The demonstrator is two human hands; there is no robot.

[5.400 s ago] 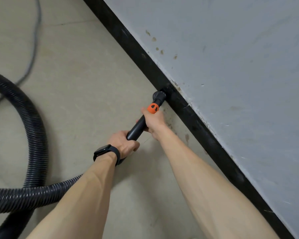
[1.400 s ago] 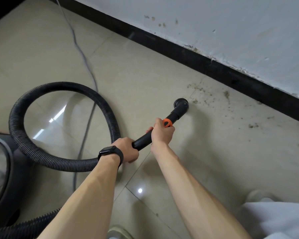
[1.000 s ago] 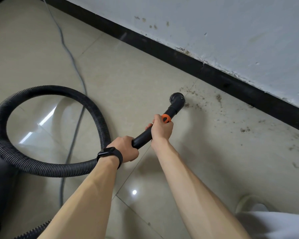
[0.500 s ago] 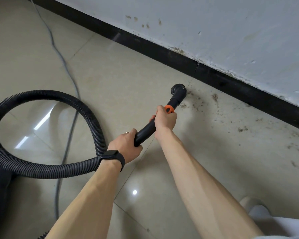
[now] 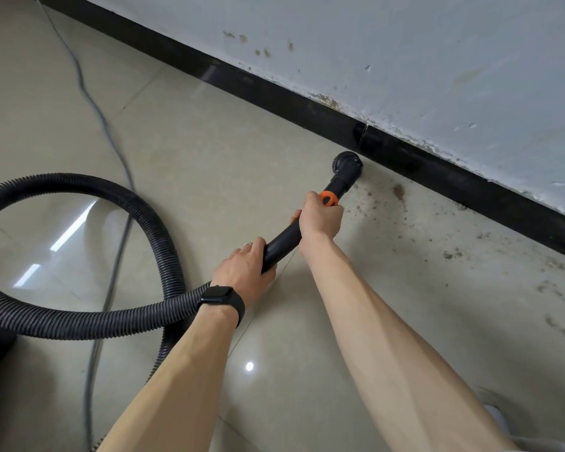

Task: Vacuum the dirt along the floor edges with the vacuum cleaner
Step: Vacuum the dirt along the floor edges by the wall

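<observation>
gripping the stiff, light-looking vacuum wand [image 5: 284, 238] mid-frame, left hand [image 5: 242, 269] curls round its rear end and right hand [image 5: 320, 218] just behind the orange collar [image 5: 328, 199], brush head [image 5: 348, 163] against the black skirting [image 5: 307, 109], dirt [image 5: 398, 192] beside it.

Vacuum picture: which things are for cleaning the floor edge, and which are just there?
For the job: round nozzle, black tube, ribbed hose, dirt specks, left hand and right hand gripping the tube.
Just there: wristwatch, wall stains, grey cable, maybe the vacuum's.
</observation>
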